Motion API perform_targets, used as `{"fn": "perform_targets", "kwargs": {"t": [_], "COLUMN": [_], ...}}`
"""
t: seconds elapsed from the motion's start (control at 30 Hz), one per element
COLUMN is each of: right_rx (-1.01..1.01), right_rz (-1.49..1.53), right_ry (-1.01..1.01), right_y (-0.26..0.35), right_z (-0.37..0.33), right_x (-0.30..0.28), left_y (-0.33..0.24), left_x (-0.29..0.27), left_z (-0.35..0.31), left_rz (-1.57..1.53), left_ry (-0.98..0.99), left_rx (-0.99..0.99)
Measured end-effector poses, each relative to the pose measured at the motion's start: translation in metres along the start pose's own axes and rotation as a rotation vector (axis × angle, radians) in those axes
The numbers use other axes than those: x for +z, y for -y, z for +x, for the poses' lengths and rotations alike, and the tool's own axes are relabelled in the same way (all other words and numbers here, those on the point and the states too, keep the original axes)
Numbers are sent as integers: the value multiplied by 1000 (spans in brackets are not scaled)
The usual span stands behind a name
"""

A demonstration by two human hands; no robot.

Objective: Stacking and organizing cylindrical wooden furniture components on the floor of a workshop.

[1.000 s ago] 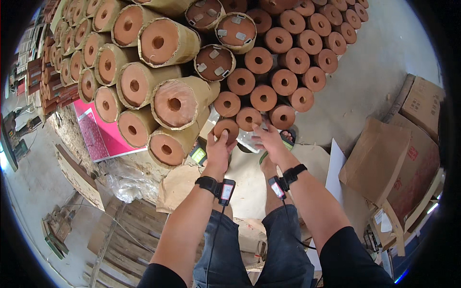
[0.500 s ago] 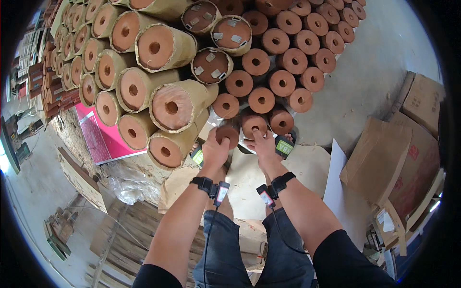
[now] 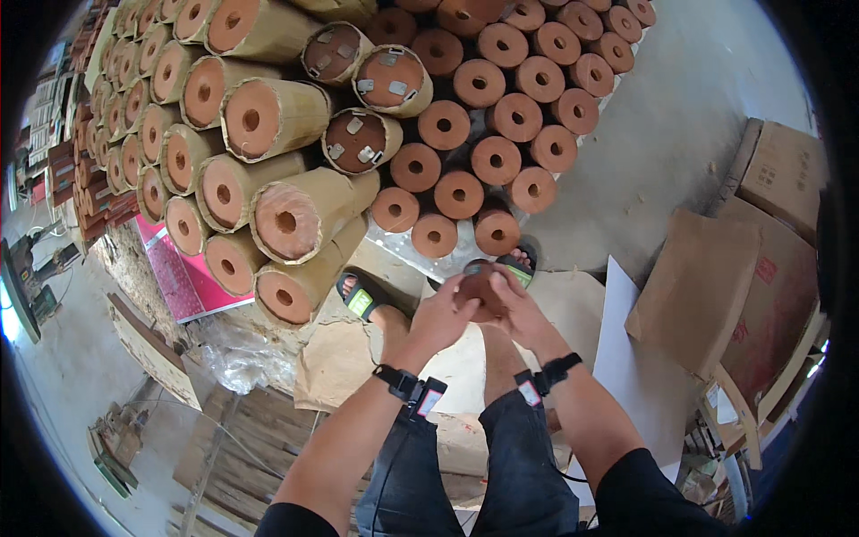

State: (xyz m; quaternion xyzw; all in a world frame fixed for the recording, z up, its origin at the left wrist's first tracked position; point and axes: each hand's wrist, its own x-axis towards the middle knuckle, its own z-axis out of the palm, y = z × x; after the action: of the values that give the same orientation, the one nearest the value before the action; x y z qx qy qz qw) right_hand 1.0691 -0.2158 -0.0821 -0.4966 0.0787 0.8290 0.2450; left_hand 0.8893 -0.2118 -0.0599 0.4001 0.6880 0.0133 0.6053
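Note:
Both of my hands have closed round one short reddish-brown cylinder point(image 3: 480, 294), held up in front of the stacked cylinders. My left hand point(image 3: 438, 322) grips its left side, and my right hand point(image 3: 522, 309) wraps the right side with the thumb near the top. A small greyish patch shows on its upper edge; the fingers hide much of the rest. Just beyond stand similar cylinders with a central hole, the closest being one cylinder point(image 3: 434, 235) and its neighbour point(image 3: 496, 232) to the right.
Bigger cylinders wrapped in brown paper point(image 3: 295, 215) are piled at the left. Some bear metal clips point(image 3: 361, 141) on their ends. Cardboard boxes point(image 3: 698, 286) and a white sheet point(image 3: 617, 340) lie at the right. Crumpled clear plastic point(image 3: 242, 353) lies at the left, and sandalled feet point(image 3: 362, 300) stand near the stack.
My left hand has lifted a cylinder from the front of the stack and drawn it nearer. The right hand has left the neighbouring cylinder and joined in holding it. The view has shifted slightly.

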Motion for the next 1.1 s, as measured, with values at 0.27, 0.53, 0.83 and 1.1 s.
{"fn": "perform_targets", "kwargs": {"t": [0.27,0.53,0.83,1.1], "right_rx": [-203,-91,-150,-240], "right_rz": [-325,-301,-397,-494], "right_ry": [-226,-378,-339,-213], "right_y": [11,25,32,44], "right_z": [-31,-84,-95,-110], "right_x": [-28,-74,-55,-48], "left_y": [-46,-43,-38,-47], "left_x": [-35,-55,-64,-71], "left_z": [39,80,86,97], "left_rz": [599,919,944,876], "left_ry": [-277,-395,-361,-275], "left_rx": [357,547,652,615]}}
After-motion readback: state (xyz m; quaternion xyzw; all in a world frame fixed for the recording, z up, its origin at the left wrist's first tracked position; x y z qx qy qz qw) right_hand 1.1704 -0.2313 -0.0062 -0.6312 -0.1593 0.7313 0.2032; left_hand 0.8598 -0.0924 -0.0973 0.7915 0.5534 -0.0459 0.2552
